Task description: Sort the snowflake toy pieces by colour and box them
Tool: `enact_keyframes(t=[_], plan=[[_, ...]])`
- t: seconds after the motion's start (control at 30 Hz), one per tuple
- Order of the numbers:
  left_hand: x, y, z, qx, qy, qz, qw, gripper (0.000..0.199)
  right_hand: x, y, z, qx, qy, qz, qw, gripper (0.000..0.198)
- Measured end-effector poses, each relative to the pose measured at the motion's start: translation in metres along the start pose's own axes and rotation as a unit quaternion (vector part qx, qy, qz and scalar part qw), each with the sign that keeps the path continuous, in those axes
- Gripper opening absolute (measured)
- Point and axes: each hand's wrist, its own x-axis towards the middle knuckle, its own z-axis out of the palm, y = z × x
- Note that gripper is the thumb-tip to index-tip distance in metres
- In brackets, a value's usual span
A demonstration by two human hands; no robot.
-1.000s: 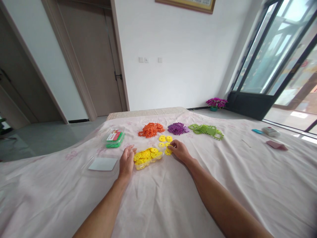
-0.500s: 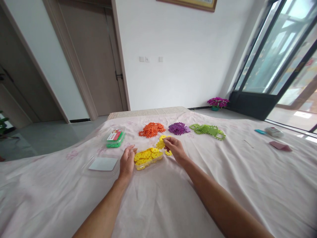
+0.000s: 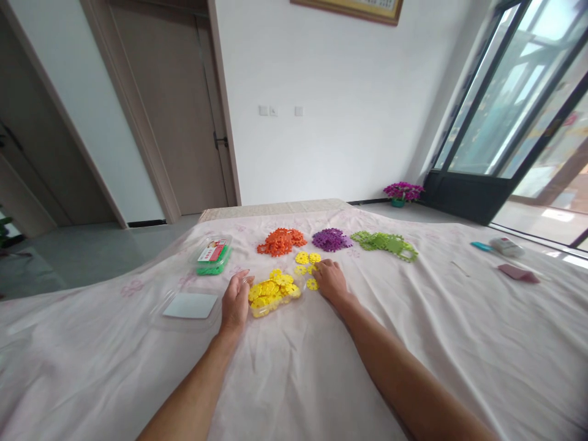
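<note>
My left hand (image 3: 236, 300) grips the left end of a clear plastic box (image 3: 278, 308), thumb at its rim. Inside lies a loose heap of yellow snowflake discs (image 3: 271, 288), toothed and flower-shaped. My right hand (image 3: 331, 280) is low over the cloth just right of the box, fingers bent and close together. Its fingertips are at the edge of a yellow snowflake disc (image 3: 311, 269), partly covered by them. Several more yellow discs (image 3: 302, 258) lie flat beyond the box, and one yellow disc (image 3: 312, 284) sits between box and hand.
Behind are piles of orange discs (image 3: 281, 241), purple discs (image 3: 331, 239) and light green discs (image 3: 386, 243). A lidded box of green discs (image 3: 214, 257) and a clear lid (image 3: 190, 306) with a white card stand left. Small objects, including a pink cloth piece (image 3: 519, 273), lie far right.
My right hand has come down and slightly right, from holding up yellow discs to the cloth. More yellow discs now show beyond the box, and its heap looks looser. My left hand stays put.
</note>
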Motion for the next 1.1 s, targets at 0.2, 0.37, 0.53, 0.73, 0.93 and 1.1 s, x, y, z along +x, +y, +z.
enact_keyframes(t=[0.2,0.37,0.53,0.73,0.93,1.1], plan=[[-0.001,0.0,0.0,-0.009,-0.017,-0.024,1.0,0.039,0.005,0.003,0.004,0.041,0.014,0.046,0.998,0.029],[-0.002,0.002,0.0,-0.004,-0.015,-0.025,1.0,0.039,0.015,0.014,0.009,0.144,0.025,0.078,0.986,0.026],[-0.002,0.003,0.0,-0.017,-0.018,-0.028,0.999,0.039,0.018,0.027,0.005,0.327,-0.022,0.034,0.944,0.026],[-0.001,-0.001,0.0,-0.025,-0.019,-0.027,0.999,0.04,0.019,0.041,-0.018,0.414,-0.241,-0.063,0.876,0.037],[-0.002,0.004,0.0,-0.034,-0.022,-0.03,0.999,0.042,0.021,0.035,-0.026,0.315,-0.239,-0.116,0.911,0.031],[-0.003,0.006,0.0,-0.013,-0.017,-0.024,0.999,0.039,0.014,0.033,-0.026,0.361,-0.19,-0.054,0.912,0.026]])
